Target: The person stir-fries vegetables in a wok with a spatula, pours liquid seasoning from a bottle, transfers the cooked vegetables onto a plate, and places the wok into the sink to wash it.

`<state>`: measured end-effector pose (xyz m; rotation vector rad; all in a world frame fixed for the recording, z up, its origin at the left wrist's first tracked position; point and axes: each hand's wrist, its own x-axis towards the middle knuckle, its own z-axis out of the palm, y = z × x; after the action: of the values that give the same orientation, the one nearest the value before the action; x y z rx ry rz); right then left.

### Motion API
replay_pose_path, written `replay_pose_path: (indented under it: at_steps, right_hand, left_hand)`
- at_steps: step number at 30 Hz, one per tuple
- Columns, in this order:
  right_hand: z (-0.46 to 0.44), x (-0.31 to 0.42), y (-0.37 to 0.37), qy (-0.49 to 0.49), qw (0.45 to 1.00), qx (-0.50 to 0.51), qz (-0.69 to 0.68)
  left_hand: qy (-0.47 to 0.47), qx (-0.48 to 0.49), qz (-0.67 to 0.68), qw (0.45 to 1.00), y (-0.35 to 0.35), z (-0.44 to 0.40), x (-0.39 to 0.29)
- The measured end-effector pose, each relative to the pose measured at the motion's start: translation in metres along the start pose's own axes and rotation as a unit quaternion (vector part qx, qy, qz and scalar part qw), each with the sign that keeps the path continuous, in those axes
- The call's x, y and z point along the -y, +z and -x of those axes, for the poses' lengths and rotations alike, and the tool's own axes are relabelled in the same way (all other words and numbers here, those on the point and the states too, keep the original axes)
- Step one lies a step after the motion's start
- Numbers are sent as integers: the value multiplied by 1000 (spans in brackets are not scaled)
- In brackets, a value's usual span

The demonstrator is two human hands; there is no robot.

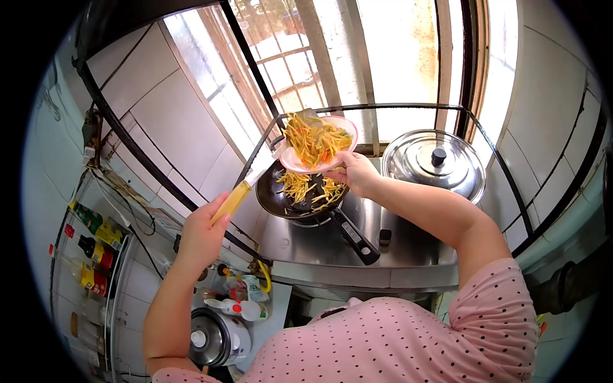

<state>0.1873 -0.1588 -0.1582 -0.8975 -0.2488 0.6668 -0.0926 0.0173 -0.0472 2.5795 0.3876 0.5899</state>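
My left hand [203, 231] is closed around the yellow handle of a spatula [234, 199], whose metal end reaches up to the food on a plate. With my right hand [355, 173] I grip the rim of that white plate [349, 126], which has a pink edge. A heap of shredded yellow food [314, 142] with orange bits lies on it. Below the plate, a black frying pan [267, 199] sits on the stove with more yellow shreds [297, 186] inside. Its black handle points toward me. The plate hides the far part of the pan.
A large lidded steel pot [434, 165] stands right of the pan on the steel stove [306, 246]. A black metal frame [383, 106] runs round the back. Sauce bottles [96, 252] fill a left rack. A rice cooker [214, 338] and a white bottle [246, 309] are at lower left.
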Motion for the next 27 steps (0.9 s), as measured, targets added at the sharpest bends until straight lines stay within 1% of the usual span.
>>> replay_pose_path:
  at_steps: [1,4,7,10,13,16,17,18,19,20,23,25,27]
  right_hand:
    - [0,0,-1,0,1000,-2,-6]
    - [-3,-1,-5,2,1000,-1,-24]
    - [-2,1,-9,5,999,1,-39]
    - [0,2,-9,13,999,-15,-35]
    - [0,2,-12,15,1000,-18,-21]
    - [5,7,-14,18,999,-25,-8]
    - [7,8,-15,17,999,-29,-6]
    - [8,9,-17,15,999,-33,-4]
    - [10,11,-18,13,999,-38,-1]
    - [12,13,-19,7,999,-41,5]
    - [11,14,-27,2,998,-62,3]
    - [10,16,-33,-18,996,-82,9]
    - [15,24,-34,-17,995,-93,25]
  left_hand:
    - [33,-16,-18,999,1,1,0]
    - [128,-38,-181,974,-2,4,-10]
    - [97,-39,-259,960,-3,11,-26]
    - [122,-67,-290,947,-5,14,-18]
    - [123,-80,-274,951,-9,11,-15]
    - [164,-78,-146,972,-17,0,12]
    - [66,-53,-28,996,-21,-3,13]
    - [-34,-27,91,995,-25,-9,11]
    - [-133,-1,208,969,-27,-14,8]
    - [-134,-21,237,962,-28,-17,5]
    - [-159,-17,167,973,-44,-26,0]
    - [-120,-5,32,992,-52,-35,5]
    - [-64,11,-88,994,-55,-47,-11]
